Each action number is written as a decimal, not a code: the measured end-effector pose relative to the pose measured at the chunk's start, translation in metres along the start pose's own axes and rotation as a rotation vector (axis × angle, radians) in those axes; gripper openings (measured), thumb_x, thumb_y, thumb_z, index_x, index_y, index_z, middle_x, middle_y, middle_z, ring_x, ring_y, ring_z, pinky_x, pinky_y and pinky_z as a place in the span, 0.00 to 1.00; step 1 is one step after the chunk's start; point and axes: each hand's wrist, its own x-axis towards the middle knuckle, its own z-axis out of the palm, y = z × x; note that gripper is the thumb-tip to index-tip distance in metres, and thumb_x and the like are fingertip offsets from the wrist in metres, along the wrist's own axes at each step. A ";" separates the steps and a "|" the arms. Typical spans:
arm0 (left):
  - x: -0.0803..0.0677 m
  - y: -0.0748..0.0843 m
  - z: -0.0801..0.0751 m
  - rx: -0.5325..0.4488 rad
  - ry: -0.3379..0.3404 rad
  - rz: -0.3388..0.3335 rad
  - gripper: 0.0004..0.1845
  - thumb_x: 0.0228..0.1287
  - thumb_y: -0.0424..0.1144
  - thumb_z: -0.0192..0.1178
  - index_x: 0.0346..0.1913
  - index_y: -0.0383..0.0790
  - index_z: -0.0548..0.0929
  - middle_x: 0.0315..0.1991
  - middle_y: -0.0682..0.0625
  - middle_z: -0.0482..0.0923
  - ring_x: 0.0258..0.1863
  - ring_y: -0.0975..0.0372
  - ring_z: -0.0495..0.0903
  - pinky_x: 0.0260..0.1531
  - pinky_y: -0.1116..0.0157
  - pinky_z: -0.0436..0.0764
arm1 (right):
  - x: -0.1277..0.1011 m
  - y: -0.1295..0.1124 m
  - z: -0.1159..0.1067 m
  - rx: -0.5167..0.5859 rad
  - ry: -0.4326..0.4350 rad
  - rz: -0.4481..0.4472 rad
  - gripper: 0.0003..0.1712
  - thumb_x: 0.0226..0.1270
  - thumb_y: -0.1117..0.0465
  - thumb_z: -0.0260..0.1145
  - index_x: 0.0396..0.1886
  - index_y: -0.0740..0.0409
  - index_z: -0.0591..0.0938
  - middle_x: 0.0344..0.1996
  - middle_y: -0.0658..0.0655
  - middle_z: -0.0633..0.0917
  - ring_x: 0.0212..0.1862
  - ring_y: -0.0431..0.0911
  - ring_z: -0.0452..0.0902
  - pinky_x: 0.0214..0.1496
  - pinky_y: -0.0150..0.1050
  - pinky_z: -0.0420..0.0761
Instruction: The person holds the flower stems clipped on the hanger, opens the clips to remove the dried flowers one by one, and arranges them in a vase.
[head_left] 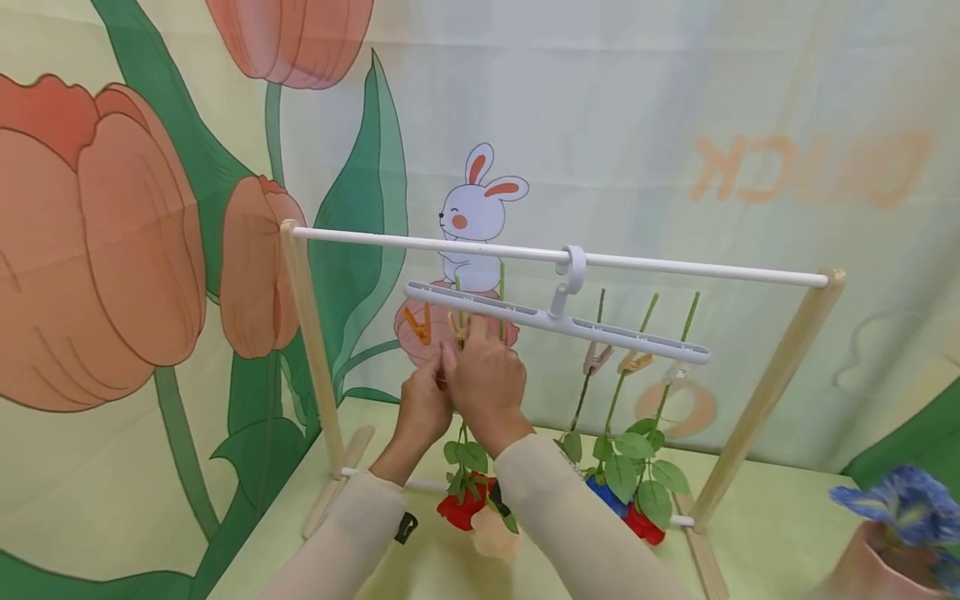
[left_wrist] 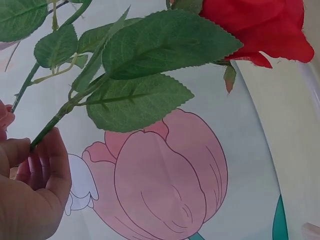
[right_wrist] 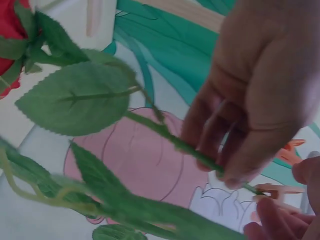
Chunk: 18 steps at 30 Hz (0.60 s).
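The red rose (head_left: 461, 508) hangs head down, its green stem (left_wrist: 50, 125) running up into both hands just under the left half of the white clip hanger (head_left: 555, 321). The left hand (head_left: 423, 404) curls its fingers (left_wrist: 47, 160) round the stem — the left wrist view shows the stem vanishing into that grip, the leaves (left_wrist: 145, 60) spreading just past it and the red bloom beyond them. The right hand (head_left: 487, 379) lies against the left, fingers (right_wrist: 225, 150) bent round the same stem and pinching it. Right at the grip sits a pale wooden peg (right_wrist: 277, 192), whose jaws cannot be made out.

Just to the left of the grip an orange peg (head_left: 418, 323) dangles from the hanger. Below the grip, beside the red bloom, hangs a peach-coloured flower (head_left: 493, 533). Well to the right of the grip three more stems (head_left: 618, 392) are pegged up — their leaves and blue and red blooms hang low above the bench (head_left: 765, 533). The hanger hooks over a white rail (head_left: 420, 243) carried by a wooden frame (head_left: 311, 358). At the bench's far right stands a pink pot (head_left: 877, 567) with a blue flower (head_left: 900, 500).
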 end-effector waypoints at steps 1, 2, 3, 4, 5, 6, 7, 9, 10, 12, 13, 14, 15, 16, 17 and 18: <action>0.000 -0.001 0.000 -0.007 -0.001 -0.003 0.05 0.65 0.29 0.60 0.40 0.40 0.83 0.35 0.43 0.88 0.38 0.51 0.88 0.39 0.55 0.87 | 0.000 0.000 0.002 -0.020 0.011 0.000 0.22 0.68 0.47 0.71 0.48 0.60 0.80 0.25 0.57 0.85 0.22 0.56 0.84 0.23 0.48 0.83; 0.000 -0.001 0.000 -0.013 -0.002 -0.008 0.05 0.65 0.30 0.60 0.41 0.40 0.84 0.36 0.43 0.88 0.39 0.51 0.88 0.39 0.55 0.87 | 0.000 0.000 0.004 -0.034 0.022 -0.003 0.22 0.68 0.46 0.70 0.47 0.60 0.80 0.25 0.57 0.85 0.22 0.56 0.84 0.23 0.48 0.83; 0.000 -0.001 0.000 -0.019 -0.003 -0.012 0.06 0.65 0.30 0.61 0.42 0.40 0.84 0.36 0.43 0.88 0.40 0.52 0.88 0.39 0.55 0.87 | -0.001 0.000 0.007 -0.044 0.033 -0.005 0.22 0.68 0.46 0.70 0.46 0.60 0.80 0.24 0.57 0.85 0.22 0.55 0.84 0.23 0.47 0.83; 0.000 -0.002 0.000 -0.030 -0.005 -0.017 0.06 0.66 0.30 0.62 0.44 0.40 0.85 0.37 0.43 0.88 0.40 0.52 0.88 0.39 0.56 0.88 | -0.001 0.001 0.009 -0.047 0.046 -0.003 0.22 0.68 0.46 0.71 0.45 0.60 0.80 0.23 0.56 0.85 0.22 0.55 0.84 0.22 0.47 0.83; 0.000 -0.002 0.000 -0.043 -0.009 -0.018 0.07 0.66 0.31 0.62 0.45 0.39 0.85 0.38 0.42 0.88 0.40 0.52 0.88 0.38 0.57 0.88 | -0.001 0.002 0.011 -0.047 0.061 -0.001 0.21 0.68 0.46 0.70 0.43 0.59 0.80 0.22 0.56 0.84 0.21 0.55 0.83 0.22 0.46 0.82; -0.001 -0.002 -0.001 -0.058 -0.013 -0.025 0.07 0.67 0.31 0.63 0.46 0.39 0.85 0.39 0.42 0.88 0.41 0.52 0.89 0.37 0.58 0.88 | -0.001 0.002 0.012 -0.042 0.079 0.002 0.20 0.68 0.46 0.71 0.41 0.58 0.80 0.21 0.55 0.84 0.21 0.54 0.83 0.21 0.46 0.82; -0.001 -0.002 -0.001 -0.074 -0.018 -0.029 0.08 0.67 0.32 0.63 0.47 0.39 0.85 0.40 0.42 0.89 0.41 0.52 0.89 0.35 0.59 0.89 | -0.001 0.003 0.014 -0.033 0.097 0.006 0.20 0.67 0.46 0.71 0.39 0.58 0.80 0.20 0.55 0.83 0.20 0.54 0.83 0.21 0.46 0.81; -0.002 -0.002 -0.002 -0.106 -0.032 -0.037 0.09 0.67 0.32 0.64 0.48 0.39 0.85 0.41 0.41 0.89 0.40 0.52 0.89 0.33 0.61 0.89 | 0.000 0.003 0.017 -0.012 0.134 0.014 0.19 0.65 0.47 0.73 0.36 0.57 0.79 0.18 0.55 0.82 0.19 0.54 0.82 0.20 0.46 0.80; -0.002 -0.002 -0.002 -0.120 -0.039 -0.040 0.09 0.67 0.32 0.64 0.49 0.39 0.85 0.41 0.41 0.89 0.40 0.52 0.89 0.32 0.61 0.89 | 0.000 0.003 0.018 -0.002 0.152 0.017 0.19 0.65 0.47 0.73 0.35 0.57 0.79 0.17 0.55 0.82 0.19 0.53 0.82 0.20 0.46 0.79; -0.002 -0.001 -0.002 -0.138 -0.049 -0.047 0.09 0.68 0.32 0.64 0.49 0.39 0.85 0.41 0.41 0.89 0.39 0.53 0.90 0.32 0.62 0.88 | 0.001 0.003 0.020 0.017 0.180 0.024 0.18 0.64 0.48 0.74 0.34 0.57 0.80 0.16 0.55 0.82 0.19 0.53 0.82 0.19 0.46 0.79; -0.003 -0.001 -0.003 -0.150 -0.053 -0.051 0.09 0.68 0.32 0.63 0.49 0.39 0.85 0.42 0.40 0.89 0.39 0.52 0.90 0.32 0.62 0.88 | 0.001 0.003 0.021 0.025 0.190 0.028 0.18 0.64 0.48 0.74 0.34 0.57 0.80 0.17 0.55 0.83 0.19 0.53 0.82 0.19 0.46 0.79; -0.003 -0.001 -0.003 -0.157 -0.057 -0.055 0.10 0.68 0.32 0.63 0.50 0.39 0.85 0.42 0.40 0.89 0.39 0.53 0.90 0.32 0.62 0.88 | 0.002 0.003 0.022 0.034 0.198 0.031 0.18 0.64 0.48 0.74 0.34 0.57 0.80 0.17 0.54 0.83 0.18 0.53 0.82 0.19 0.45 0.79; -0.003 -0.001 -0.003 -0.166 -0.059 -0.057 0.10 0.68 0.32 0.63 0.50 0.39 0.85 0.42 0.40 0.89 0.39 0.52 0.90 0.32 0.62 0.89 | 0.002 0.002 0.022 0.042 0.205 0.036 0.18 0.64 0.48 0.74 0.35 0.57 0.81 0.17 0.54 0.83 0.18 0.52 0.81 0.19 0.45 0.79; -0.003 -0.001 -0.003 -0.176 -0.062 -0.061 0.10 0.68 0.32 0.63 0.50 0.39 0.85 0.42 0.40 0.89 0.39 0.52 0.90 0.32 0.61 0.89 | 0.002 0.002 0.022 0.045 0.209 0.041 0.18 0.64 0.48 0.73 0.35 0.57 0.81 0.16 0.54 0.83 0.18 0.52 0.81 0.19 0.45 0.78; -0.003 -0.001 -0.003 -0.187 -0.067 -0.067 0.10 0.68 0.32 0.63 0.51 0.39 0.85 0.43 0.40 0.89 0.39 0.52 0.90 0.32 0.62 0.89 | 0.003 0.002 0.022 0.044 0.213 0.045 0.18 0.65 0.47 0.73 0.34 0.57 0.81 0.16 0.54 0.83 0.18 0.52 0.81 0.18 0.44 0.78; -0.003 -0.001 -0.003 -0.199 -0.073 -0.073 0.11 0.68 0.32 0.64 0.51 0.39 0.85 0.43 0.40 0.89 0.39 0.52 0.90 0.32 0.62 0.89 | 0.003 0.001 0.022 0.043 0.215 0.047 0.18 0.66 0.47 0.72 0.34 0.57 0.80 0.16 0.54 0.82 0.17 0.52 0.80 0.18 0.44 0.78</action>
